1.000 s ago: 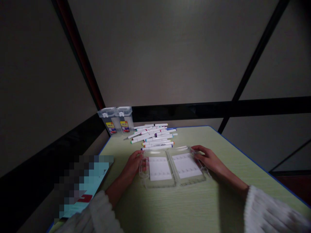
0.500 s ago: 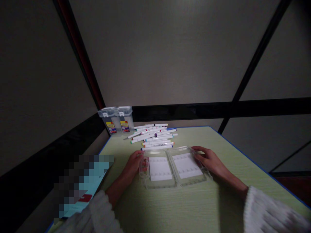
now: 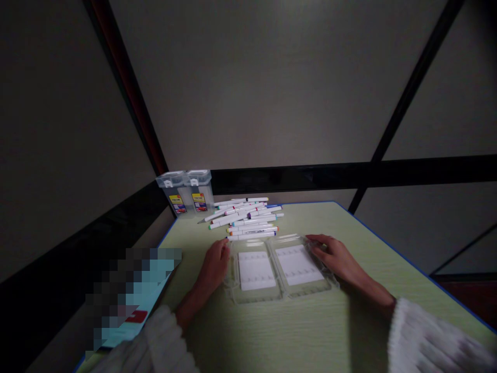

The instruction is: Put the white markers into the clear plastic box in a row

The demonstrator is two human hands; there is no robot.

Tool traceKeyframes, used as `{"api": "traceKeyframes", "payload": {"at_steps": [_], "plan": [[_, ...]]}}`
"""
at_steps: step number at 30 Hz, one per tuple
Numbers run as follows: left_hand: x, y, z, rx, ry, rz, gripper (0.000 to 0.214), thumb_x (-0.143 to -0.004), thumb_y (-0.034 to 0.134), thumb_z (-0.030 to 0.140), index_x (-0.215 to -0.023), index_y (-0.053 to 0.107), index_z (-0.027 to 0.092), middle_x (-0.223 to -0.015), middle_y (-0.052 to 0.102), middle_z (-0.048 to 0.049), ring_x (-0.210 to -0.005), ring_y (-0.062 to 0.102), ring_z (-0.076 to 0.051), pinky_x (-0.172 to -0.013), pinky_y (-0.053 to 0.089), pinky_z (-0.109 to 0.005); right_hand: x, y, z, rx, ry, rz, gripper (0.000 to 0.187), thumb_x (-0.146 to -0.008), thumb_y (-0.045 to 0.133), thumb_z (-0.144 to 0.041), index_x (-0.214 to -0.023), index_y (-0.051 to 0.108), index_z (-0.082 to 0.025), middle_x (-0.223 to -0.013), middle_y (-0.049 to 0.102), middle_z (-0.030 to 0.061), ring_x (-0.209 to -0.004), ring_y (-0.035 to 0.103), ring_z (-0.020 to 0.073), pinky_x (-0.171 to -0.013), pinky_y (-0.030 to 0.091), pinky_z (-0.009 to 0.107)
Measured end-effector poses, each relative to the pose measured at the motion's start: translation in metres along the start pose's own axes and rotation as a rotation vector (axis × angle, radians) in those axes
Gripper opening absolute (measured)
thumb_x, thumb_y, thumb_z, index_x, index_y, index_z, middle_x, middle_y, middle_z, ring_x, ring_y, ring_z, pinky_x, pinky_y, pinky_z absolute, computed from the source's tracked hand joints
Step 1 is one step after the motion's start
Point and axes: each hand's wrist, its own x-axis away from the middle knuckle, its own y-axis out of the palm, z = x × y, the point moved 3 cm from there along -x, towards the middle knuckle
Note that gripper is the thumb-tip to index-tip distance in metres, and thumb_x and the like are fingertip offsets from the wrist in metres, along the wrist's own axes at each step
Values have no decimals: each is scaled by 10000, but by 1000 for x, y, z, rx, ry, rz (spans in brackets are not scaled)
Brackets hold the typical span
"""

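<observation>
A clear plastic case (image 3: 280, 295) lies open and flat on the pale green table (image 3: 295, 336), a white card in each half. My left hand (image 3: 215, 265) rests against the case's left edge, fingers curled loosely beside it. My right hand (image 3: 334, 255) lies on the right half's outer edge, fingers stretched over the rim. Both wrists wear white knitted sleeves.
A heap of white markers (image 3: 246, 217) with coloured caps lies just behind the case. Two clear lidded boxes (image 3: 186, 194) with yellow labels stand at the table's far left corner. A light blue sheet (image 3: 135, 295) lies at the left edge. Walls with dark rails enclose the table.
My left hand has slipped off the case's left flap and moved slightly outward and up beside it. The right hand and the case stay where they were.
</observation>
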Motion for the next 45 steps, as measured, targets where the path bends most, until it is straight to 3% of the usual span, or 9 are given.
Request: {"api": "traceKeyframes", "payload": {"at_steps": [2, 4, 13, 16, 19, 22, 26, 35, 45], "plan": [[0, -1, 2, -202, 182, 43, 128, -716, 507, 128, -812, 579, 172, -858, 584, -56, -893, 520, -184, -831, 402, -272, 0, 1, 1, 38, -33, -5, 277, -639, 535, -222, -876, 664, -158, -884, 656, 92, -809, 592, 269, -728, 445, 369], [0, -1, 1, -377, 321, 57, 145, -738, 476, 145, -839, 579, 159, -888, 574, -75, -911, 509, -199, -903, 360, -327, -1, 1, 3, 76, -70, -2, 271, -645, 526, -221, -872, 658, -156, -906, 647, 101, -840, 581, 275, -762, 436, 387], [9, 2, 5, -716, 622, 39, 271, -808, 385, 225, -1041, 501, 151, -1085, 507, -91, -1053, 451, -195, -951, 355, -387, 7, -1, -12, 239, -278, 36, 340, -751, 466, -300, -1031, 579, -143, -1058, 557, 120, -991, 500, 277, -892, 359, 445], [16, 6, 9, -833, 645, -34, 344, -829, 374, 297, -1121, 466, 140, -1198, 478, -111, -1136, 415, -203, -985, 330, -394, 14, 5, -24, 362, -419, -35, 366, -826, 406, -308, -1135, 515, -146, -1147, 527, 119, -1060, 474, 248, -935, 339, 436], [24, 12, 11, -982, 682, -179, 462, -834, 362, 391, -1221, 398, 142, -1326, 387, -116, -1237, 322, -221, -1039, 243, -431, 22, 14, -33, 492, -526, -185, 433, -872, 354, -335, -1261, 399, -150, -1263, 456, 116, -1169, 393, 234, -1009, 223, 484], [32, 16, 13, -1077, 726, -351, 578, -822, 338, 483, -1291, 315, 146, -1394, 283, -110, -1292, 226, -225, -1065, 164, -446, 26, 21, -35, 573, -550, -308, 511, -884, 328, -395, -1327, 299, -141, -1347, 357, 116, -1245, 285, 233, -1026, 160, 505], [36, 19, 11, -1093, 707, -489, 626, -816, 316, 517, -1319, 268, 147, -1407, 245, -111, -1305, 190, -220, -1064, 169, -426, 26, 25, -33, 602, -531, -378, 556, -885, 299, -438, -1340, 273, -119, -1374, 294, 132, -1271, 224, 241, -1019, 188, 500], [33, 20, 3, -1100, 676, -536, 637, -815, 303, 531, -1326, 257, 153, -1411, 231, -108, -1306, 185, -221, -1061, 153, -438, 25, 27, -30, 592, -543, -403, 591, -881, 298, -455, -1325, 302, -65, -1363, 296, 154, -1259, 254, 234, -1024, 242, 426], [35, 22, 7, -1088, 637, -556, 623, -806, 361, 491, -1304, 297, 121, -1391, 278, -138, -1291, 222, -247, -1052, 155, -471, 26, 29, -32, 523, -498, -405, 571, -885, 278, -461, -1312, 336, -86, -1345, 339, 140, -1238, 304, 232, -1025, 232, 448]]}}
